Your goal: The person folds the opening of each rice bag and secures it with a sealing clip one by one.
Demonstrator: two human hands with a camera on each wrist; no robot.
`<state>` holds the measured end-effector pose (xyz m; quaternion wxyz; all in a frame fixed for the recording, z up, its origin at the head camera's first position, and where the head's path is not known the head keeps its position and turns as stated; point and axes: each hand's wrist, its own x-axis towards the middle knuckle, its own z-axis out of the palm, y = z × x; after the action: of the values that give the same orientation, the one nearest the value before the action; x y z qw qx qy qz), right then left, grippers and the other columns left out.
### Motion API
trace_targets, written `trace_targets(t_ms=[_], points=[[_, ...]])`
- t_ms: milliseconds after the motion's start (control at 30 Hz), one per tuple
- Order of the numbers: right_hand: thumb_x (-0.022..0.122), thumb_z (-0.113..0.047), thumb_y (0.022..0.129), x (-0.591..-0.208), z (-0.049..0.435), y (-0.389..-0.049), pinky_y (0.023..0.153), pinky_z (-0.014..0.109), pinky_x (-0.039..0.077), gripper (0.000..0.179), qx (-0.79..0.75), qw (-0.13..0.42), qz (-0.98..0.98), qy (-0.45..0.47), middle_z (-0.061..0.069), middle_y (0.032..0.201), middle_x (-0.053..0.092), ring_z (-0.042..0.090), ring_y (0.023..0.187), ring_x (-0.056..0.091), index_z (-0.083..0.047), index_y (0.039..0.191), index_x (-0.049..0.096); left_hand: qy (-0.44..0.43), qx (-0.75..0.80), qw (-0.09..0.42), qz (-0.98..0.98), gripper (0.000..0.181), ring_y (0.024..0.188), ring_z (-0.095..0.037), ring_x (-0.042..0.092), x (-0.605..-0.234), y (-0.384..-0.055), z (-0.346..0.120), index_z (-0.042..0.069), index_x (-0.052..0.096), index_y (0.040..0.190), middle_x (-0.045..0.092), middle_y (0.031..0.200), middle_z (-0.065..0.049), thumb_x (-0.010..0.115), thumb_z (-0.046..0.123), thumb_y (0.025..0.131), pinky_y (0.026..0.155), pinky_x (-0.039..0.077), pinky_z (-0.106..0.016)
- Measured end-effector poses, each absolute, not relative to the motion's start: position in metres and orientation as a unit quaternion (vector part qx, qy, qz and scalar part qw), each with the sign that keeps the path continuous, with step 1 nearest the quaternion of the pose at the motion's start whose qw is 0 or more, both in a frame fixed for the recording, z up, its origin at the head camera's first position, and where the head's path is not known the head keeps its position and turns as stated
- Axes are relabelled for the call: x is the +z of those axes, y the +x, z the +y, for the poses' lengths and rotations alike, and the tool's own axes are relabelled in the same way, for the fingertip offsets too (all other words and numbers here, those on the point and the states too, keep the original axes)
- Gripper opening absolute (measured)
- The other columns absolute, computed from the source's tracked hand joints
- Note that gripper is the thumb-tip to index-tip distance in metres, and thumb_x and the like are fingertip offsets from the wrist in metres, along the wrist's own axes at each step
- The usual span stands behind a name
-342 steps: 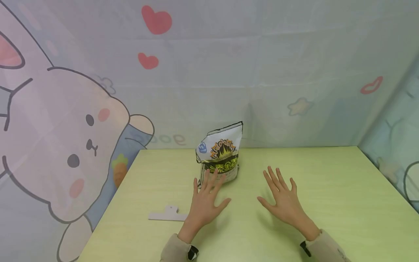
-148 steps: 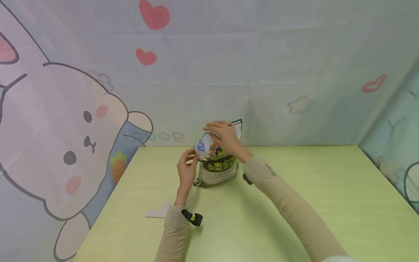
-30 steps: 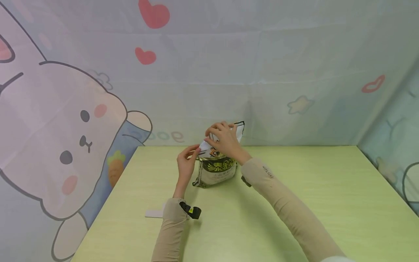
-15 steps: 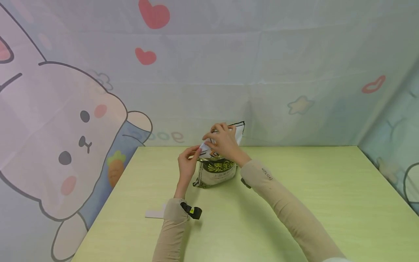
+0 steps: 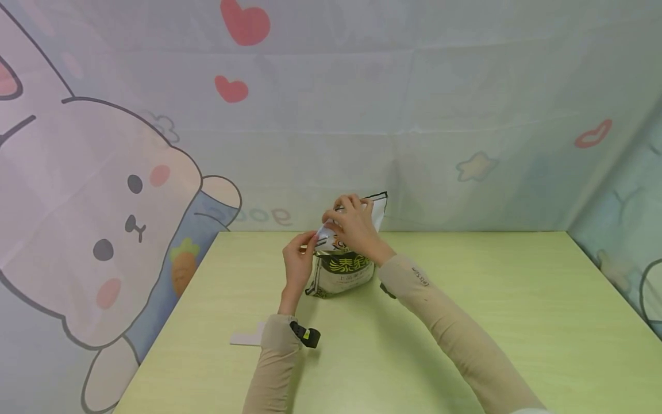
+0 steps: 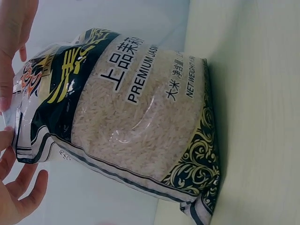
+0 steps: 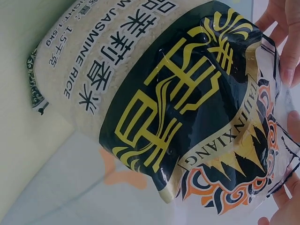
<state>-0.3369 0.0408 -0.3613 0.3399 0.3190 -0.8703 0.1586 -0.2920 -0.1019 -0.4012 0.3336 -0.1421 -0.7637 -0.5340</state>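
A bag of jasmine rice [image 5: 346,270] stands upright on the table, its clear lower front showing the grains. The left corner of its white top is folded inward. My left hand [image 5: 298,261] pinches that folded corner between thumb and fingers. With curled fingers my right hand [image 5: 357,225] holds the top edge from the front, covering part of the print. Seen from the left wrist, the left hand [image 6: 21,194] is at the fold's side edge. In the right wrist view, the right hand's fingers [image 7: 291,197] are partly cut off by the frame edge.
A flat pale bar with a tab [image 5: 245,339] lies on the table left of my left sleeve, which partly hides it. Behind the green-yellow table [image 5: 491,299] hangs a cloth backdrop [image 5: 465,86] with printed hearts and a rabbit.
Both hands were spread above the table; later they took the bag's top. Its left corner has since been folded inward. Over the last second the hands have shifted only slightly.
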Motion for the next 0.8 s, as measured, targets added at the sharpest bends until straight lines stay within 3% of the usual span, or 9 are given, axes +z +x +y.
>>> trace_targets(t_ms=[567, 800], points=[[0.053, -0.027, 0.089, -0.362, 0.049, -0.341, 0.087, 0.054, 0.028, 0.011, 0.156, 0.368, -0.866, 0.301, 0.006, 0.099, 0.053, 0.027, 0.098, 0.042, -0.027, 0.089, 0.064, -0.143, -0.513, 0.354, -0.769, 0.013, 0.07, -0.032, 0.062, -0.405, -0.292, -0.104, -0.007, 0.066, 0.091, 0.066, 0.083, -0.021, 0.059, 0.0, 0.082, 0.059, 0.05, -0.028], [0.051, -0.025, 0.09, -0.362, 0.052, -0.342, 0.086, 0.055, 0.026, 0.013, 0.167, 0.376, -0.859, 0.304, 0.007, 0.097, 0.052, 0.027, 0.096, 0.042, -0.026, 0.089, 0.064, -0.164, -0.489, 0.364, -0.775, 0.016, 0.072, -0.023, 0.062, -0.433, -0.314, -0.114, 0.002, 0.068, 0.094, 0.067, 0.082, -0.013, 0.059, 0.011, 0.085, 0.061, 0.05, -0.025]])
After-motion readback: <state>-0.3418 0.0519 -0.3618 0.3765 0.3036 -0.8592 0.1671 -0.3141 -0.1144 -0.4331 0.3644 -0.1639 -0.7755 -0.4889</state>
